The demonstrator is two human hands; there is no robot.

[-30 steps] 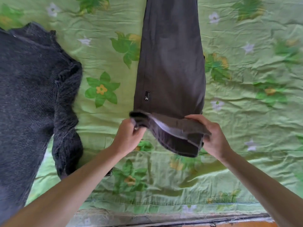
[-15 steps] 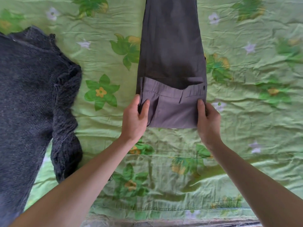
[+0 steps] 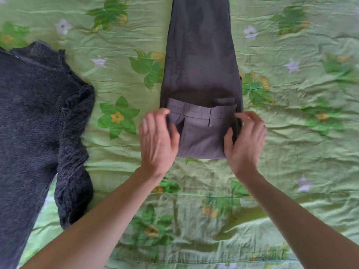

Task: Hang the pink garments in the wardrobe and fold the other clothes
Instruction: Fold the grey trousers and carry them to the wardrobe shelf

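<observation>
Both hands have let go, left hand (image 3: 158, 136) and right hand (image 3: 245, 139) loose-fingered beside the grey trousers (image 3: 202, 74), waistband now folded over on the bedsheet (image 3: 301, 152), ready for another fold.

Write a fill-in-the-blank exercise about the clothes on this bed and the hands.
1. The grey trousers have their near end folded ____.
2. The dark knitted sweater lies to the ____ of the trousers.
3. The left hand and right hand flank the fold with ____ fingers.
4. The bedsheet is ____ with flowers.

Missing words: over; left; open; green
</observation>
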